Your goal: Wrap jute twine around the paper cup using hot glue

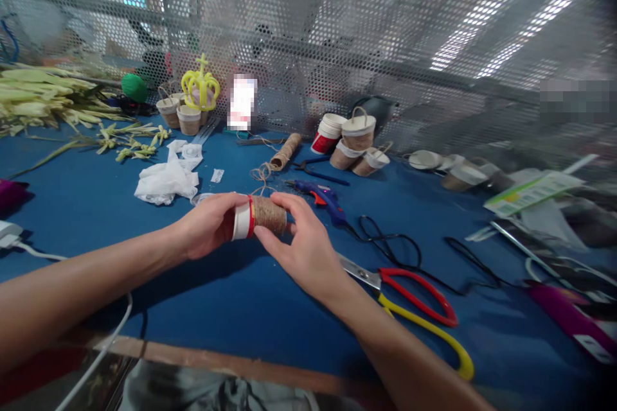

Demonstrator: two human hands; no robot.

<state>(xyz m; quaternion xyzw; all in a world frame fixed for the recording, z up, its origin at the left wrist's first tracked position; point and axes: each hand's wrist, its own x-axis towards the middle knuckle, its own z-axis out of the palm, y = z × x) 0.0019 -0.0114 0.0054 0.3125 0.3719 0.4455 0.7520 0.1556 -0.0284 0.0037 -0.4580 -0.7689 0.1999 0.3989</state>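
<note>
Between my two hands a small paper cup lies on its side above the table, its lower part wrapped in brown twine and a red band showing near its white rim. My left hand grips the white rim end. Around the twine-wrapped end, my right hand holds with thumb and fingers. A strand of twine runs from the cup back to a twine roll lying behind it. Just beyond my right hand rests a blue glue gun, and scissors with red and yellow handles lie beside my right forearm.
Twine-wrapped cups stand at the back, near pliers. White crumpled plastic lies left. A yellow crown sits on cups at the back left, beside dried husks. Black cable and a perforated metal screen bound the area.
</note>
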